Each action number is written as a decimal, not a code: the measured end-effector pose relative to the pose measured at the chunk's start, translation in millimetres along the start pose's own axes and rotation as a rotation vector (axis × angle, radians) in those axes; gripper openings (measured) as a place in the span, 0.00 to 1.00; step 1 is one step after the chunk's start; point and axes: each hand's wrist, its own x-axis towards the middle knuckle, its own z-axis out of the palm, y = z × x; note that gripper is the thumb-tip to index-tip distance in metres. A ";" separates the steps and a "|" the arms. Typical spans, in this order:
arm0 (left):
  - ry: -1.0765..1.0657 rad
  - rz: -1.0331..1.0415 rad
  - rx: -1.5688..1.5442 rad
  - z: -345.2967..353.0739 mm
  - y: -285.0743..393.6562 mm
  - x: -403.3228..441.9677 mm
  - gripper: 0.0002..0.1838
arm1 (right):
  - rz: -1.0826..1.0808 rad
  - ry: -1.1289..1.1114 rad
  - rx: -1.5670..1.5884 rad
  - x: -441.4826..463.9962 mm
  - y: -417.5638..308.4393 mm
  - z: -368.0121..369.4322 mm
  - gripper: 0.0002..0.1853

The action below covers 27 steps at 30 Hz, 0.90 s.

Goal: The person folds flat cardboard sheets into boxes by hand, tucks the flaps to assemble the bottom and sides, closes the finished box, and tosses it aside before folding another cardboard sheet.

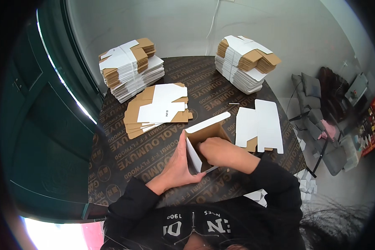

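A partly folded cardboard box point(210, 125), white outside and brown inside, stands tilted above the near middle of the table with its opening toward me. My left hand point(179, 162) grips its left side, thumb along the near edge and fingers along the outer wall. A white flap point(194, 155) stands up beside that hand. My right hand point(226, 153) reaches down into the box, its fingers curled. The fingertips are hidden, so whatever they hold or press does not show.
Flat box blanks point(158, 106) lie fanned out left of the box, and more blanks point(268, 125) lie to the right. Two tied stacks stand at the back, one left point(131, 68), one right point(246, 62). A small white stick point(233, 103) lies between. White folded pieces point(306, 183) are beyond the table's right edge.
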 end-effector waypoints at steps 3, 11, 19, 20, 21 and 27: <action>0.006 -0.019 -0.019 2.0 1.7 0.2 0.68 | 0.000 -0.023 -0.014 -2.4 -3.2 -7.9 0.09; 0.003 -0.050 0.010 1.2 5.0 1.8 0.68 | -0.084 -0.137 0.213 18.8 12.6 14.0 0.10; 0.035 -0.030 -0.003 -0.9 0.4 5.4 0.68 | 0.109 -0.059 0.186 4.4 -0.7 -26.0 0.13; 0.029 -0.026 -0.006 -2.3 0.4 6.2 0.68 | 0.130 -0.026 0.161 0.9 -3.8 -31.7 0.13; 0.022 -0.020 -0.010 -2.9 0.6 6.3 0.68 | 0.154 0.009 0.136 -0.8 -5.3 -34.0 0.14; 0.025 0.003 -0.007 -3.2 -0.5 6.1 0.68 | 0.139 -0.271 0.071 27.2 3.5 11.7 0.14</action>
